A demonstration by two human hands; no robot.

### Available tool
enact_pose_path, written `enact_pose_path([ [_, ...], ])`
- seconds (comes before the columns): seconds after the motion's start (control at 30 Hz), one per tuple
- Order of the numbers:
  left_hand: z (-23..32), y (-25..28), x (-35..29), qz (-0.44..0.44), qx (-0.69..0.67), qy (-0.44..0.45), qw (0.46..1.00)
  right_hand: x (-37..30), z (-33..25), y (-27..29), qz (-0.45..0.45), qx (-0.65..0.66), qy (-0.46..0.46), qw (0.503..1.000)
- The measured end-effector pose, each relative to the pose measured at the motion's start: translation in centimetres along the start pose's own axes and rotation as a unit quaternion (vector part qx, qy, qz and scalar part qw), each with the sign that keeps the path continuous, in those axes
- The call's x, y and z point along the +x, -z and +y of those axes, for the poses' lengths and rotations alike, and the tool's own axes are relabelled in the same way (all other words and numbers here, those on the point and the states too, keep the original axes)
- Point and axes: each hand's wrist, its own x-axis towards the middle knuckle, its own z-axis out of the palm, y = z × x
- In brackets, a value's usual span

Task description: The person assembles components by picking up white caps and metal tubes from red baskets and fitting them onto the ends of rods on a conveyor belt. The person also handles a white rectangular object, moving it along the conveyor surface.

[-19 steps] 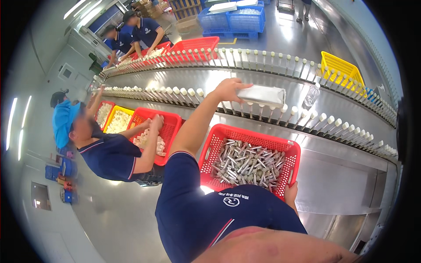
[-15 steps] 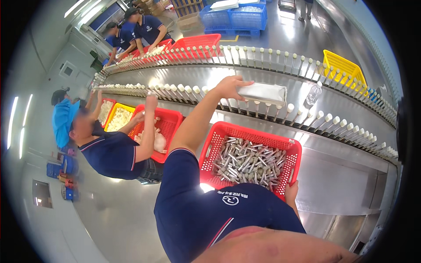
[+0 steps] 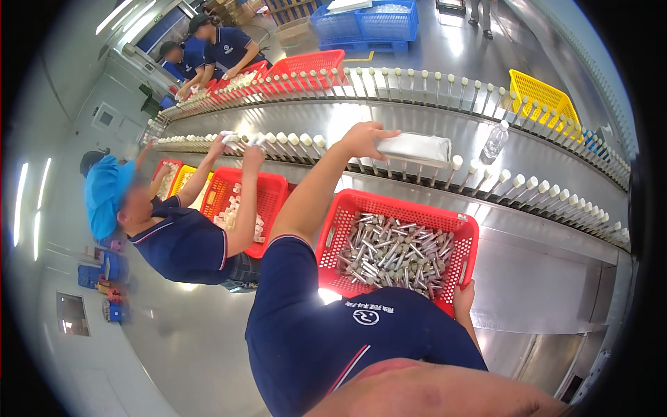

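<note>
My left hand [image 3: 365,141] reaches out over the near row of white-tipped metal rods [image 3: 500,182], its fingers closed on the left end of a whitish, shiny rectangular box [image 3: 415,149]. The box lies lengthwise along the row and hides some of the rods. Against my body stands a red perforated basket [image 3: 471,244], filled with many loose metal pieces [image 3: 396,251] with dull tips. My right hand [image 3: 464,299] grips this basket at its near right corner; part of the fingers is hidden behind the wall.
A clear plastic bottle [image 3: 495,141] stands on the steel table [image 3: 278,119] between the two rod rows. To my left, a co-worker in a blue cap [image 3: 109,194] works over a red basket [image 3: 272,208] of white pieces. Beyond the far row is a yellow basket [image 3: 545,101].
The rods at the near row have shifted slightly relative to the box. The co-worker's hands have moved to the rod row, holding small white pieces. My hands stay almost in place.
</note>
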Motion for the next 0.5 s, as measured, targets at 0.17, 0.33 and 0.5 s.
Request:
enact_pose_path([
  [0.17,1.0,0.7,0.6,0.014,0.026,-0.007,1.0,-0.4,-0.7,0.5,0.003,-0.006,-0.004,1.0],
  [0.33,0.6,0.4,0.1,0.01,-0.019,0.016,1.0,-0.5,-0.9,0.6,-0.005,-0.007,-0.009,1.0],
  [0.5,1.2,1.2,0.8,0.021,0.022,-0.006,1.0,-0.3,-0.5,0.5,0.006,0.002,0.003,1.0],
])
